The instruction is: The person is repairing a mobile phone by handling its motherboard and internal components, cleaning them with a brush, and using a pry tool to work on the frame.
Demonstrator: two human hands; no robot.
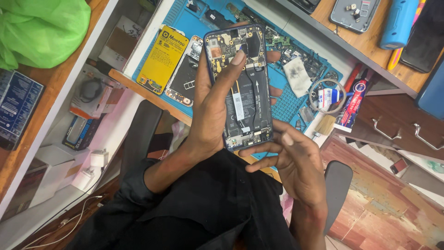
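My left hand [212, 106] holds an opened smartphone [249, 88] upright in front of me, back cover off, with its circuit board, black battery and ribbon cables showing. Its thumb presses on the upper board near the camera area. My right hand [291, 157] supports the phone's lower right corner, thumb on the edge and fingers curled under the bottom. Below the phone lies a blue repair mat [282, 104].
On the mat lie a yellow battery [162, 58], a second opened phone [185, 74], small boards, a white cloth [296, 76], a tape ring [327, 95] and a glue tube [354, 102]. A green bag [41, 30] sits top left; chargers and boxes fill shelves at left.
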